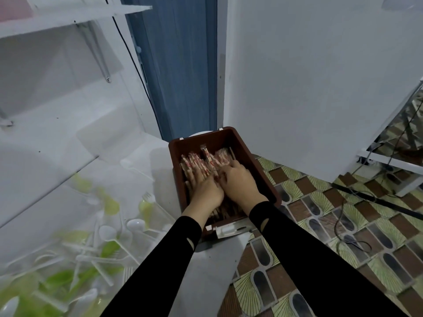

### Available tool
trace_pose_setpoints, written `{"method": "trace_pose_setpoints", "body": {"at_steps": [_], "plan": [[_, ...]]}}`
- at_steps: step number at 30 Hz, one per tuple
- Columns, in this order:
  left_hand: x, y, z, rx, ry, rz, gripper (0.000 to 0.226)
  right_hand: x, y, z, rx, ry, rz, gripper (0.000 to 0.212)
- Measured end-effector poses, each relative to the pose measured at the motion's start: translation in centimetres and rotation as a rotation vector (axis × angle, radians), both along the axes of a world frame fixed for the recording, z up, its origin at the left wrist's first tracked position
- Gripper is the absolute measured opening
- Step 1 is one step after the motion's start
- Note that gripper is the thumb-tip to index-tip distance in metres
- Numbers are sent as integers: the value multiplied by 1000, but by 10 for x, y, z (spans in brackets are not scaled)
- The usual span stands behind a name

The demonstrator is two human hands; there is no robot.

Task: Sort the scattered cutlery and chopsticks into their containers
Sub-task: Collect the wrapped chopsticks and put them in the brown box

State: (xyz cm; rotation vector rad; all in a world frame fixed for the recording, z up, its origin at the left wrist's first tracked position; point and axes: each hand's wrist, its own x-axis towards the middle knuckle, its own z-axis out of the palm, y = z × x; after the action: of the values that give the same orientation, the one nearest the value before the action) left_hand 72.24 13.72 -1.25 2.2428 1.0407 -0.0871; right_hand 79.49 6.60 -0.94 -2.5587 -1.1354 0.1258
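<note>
Both hands are inside the bin [242,145], which sits at the table's [212,271] far corner. The wrapped chopsticks [199,160] lie in it lengthwise, roughly parallel, with a few ends riding high at the far side. Left hand [207,191]: fingers straight, flat on the packs, holding nothing. Right hand [241,183]: just beside it, fingers slightly bent and resting on top; no pack is seen pinched. Judged step: levelling and squaring the stack. To do it well, press with flat palms, sweep along the length of the packs rather than across it, and nudge raised ends down and towards the far wall so nothing stands above the rim. Go lightly, since the wrappers probably crease or slide. The plastic cutlery [107,234] lies scattered on the table to the left, not yet sorted.
</note>
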Motion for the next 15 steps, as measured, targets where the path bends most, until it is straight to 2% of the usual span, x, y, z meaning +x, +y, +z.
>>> {"method": "trace_pose_setpoints", "body": {"at_steps": [2,5,9,12,15], "plan": [[0,-1,1,2,-18,7,47,-1,-1,1,-79,-1,24,33],[-2,0,3,-107,-109,68,44,-3,-1,2,-142,36,-24,32],[-11,-2,11,-279,-450,162,27,-5,-3,3,-158,77,-67,24],[-33,-5,26,-356,-682,255,26,-11,-7,7,-85,16,-56,37],[-68,-5,37,-362,-789,225,30,-26,-7,20,121,-37,51,34]]}}
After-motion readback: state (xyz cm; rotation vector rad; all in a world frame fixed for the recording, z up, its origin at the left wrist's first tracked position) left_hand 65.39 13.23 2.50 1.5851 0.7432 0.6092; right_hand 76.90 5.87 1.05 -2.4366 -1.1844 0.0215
